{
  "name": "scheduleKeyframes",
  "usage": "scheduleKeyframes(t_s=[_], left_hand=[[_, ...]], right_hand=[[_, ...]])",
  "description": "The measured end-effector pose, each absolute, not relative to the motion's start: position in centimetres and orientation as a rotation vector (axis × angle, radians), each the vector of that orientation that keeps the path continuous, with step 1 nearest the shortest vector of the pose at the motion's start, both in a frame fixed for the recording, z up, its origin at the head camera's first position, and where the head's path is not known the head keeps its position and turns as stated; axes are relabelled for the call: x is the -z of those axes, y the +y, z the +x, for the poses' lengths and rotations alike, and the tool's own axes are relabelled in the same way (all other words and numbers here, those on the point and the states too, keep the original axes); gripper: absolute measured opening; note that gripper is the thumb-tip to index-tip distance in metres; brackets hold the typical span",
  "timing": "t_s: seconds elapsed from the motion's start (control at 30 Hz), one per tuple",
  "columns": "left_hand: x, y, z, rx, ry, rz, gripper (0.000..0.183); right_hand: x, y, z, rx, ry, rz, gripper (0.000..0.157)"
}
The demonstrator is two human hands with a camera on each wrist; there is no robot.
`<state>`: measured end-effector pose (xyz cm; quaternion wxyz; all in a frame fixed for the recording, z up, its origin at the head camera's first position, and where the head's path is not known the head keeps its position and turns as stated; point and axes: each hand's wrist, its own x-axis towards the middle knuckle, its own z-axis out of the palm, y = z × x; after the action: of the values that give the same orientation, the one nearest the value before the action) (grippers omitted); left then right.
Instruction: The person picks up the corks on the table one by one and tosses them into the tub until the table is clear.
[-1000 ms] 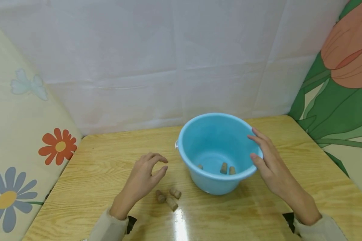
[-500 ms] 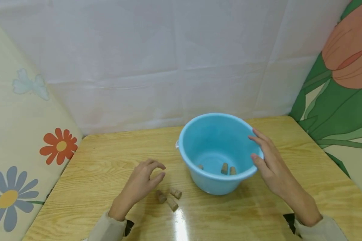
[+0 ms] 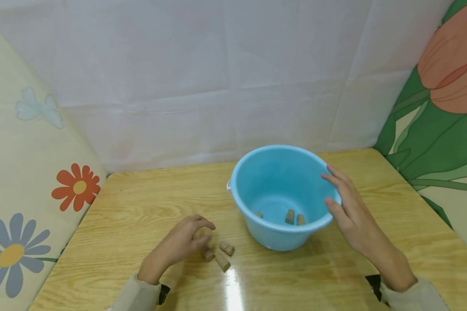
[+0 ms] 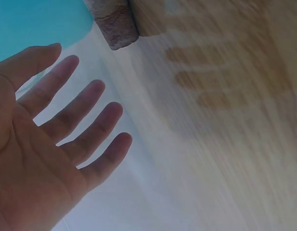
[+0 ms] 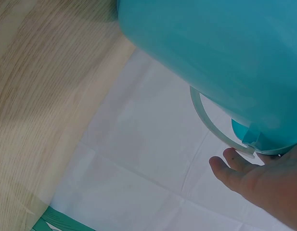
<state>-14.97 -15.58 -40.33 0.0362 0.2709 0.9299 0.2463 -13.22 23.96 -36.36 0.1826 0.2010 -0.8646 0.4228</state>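
A wood-grained surface (image 3: 140, 203) is spreading beneath the left hand (image 3: 180, 242) and the right hand (image 3: 352, 214), a white glare (image 3: 233, 291) shining on it between them. Beyond both hands, a creased white sheet (image 3: 171, 73) is covering the wall. Left of the left hand, a cream panel (image 3: 7, 172) is showing a red flower (image 3: 78, 187) and a blue-grey one; right of the right hand, a printed panel (image 3: 459, 216) is displaying a coral tulip (image 3: 455, 82) and green leaves (image 3: 443, 144).

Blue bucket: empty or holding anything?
Not empty: the head view shows three cork-like pieces inside the blue bucket, most visible floor bare.
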Motion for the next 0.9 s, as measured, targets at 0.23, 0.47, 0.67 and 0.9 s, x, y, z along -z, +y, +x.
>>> scheduleKeyframes(t_s=[0.23, 0.47, 0.67, 0.9], left_hand=[[40.46, -15.95, -14.78, -0.713, 2.818, 0.787, 0.019], [40.47, -16.21, -14.58, -0.632, 2.799, 0.824, 0.019], [40.68, -16.27, -14.50, -0.593, 2.774, 0.847, 0.021], [40.86, -16.24, -14.54, -0.577, 2.779, 0.831, 0.021]], right_hand=[[36.38, 23.94, -13.25, -1.195, -2.437, 0.566, 0.048], [36.37, 23.98, -13.24, -1.200, -2.445, 0.561, 0.049], [36.34, 23.95, -13.17, -1.197, -2.463, 0.544, 0.048], [36.33, 23.94, -13.20, -1.194, -2.467, 0.534, 0.048]])
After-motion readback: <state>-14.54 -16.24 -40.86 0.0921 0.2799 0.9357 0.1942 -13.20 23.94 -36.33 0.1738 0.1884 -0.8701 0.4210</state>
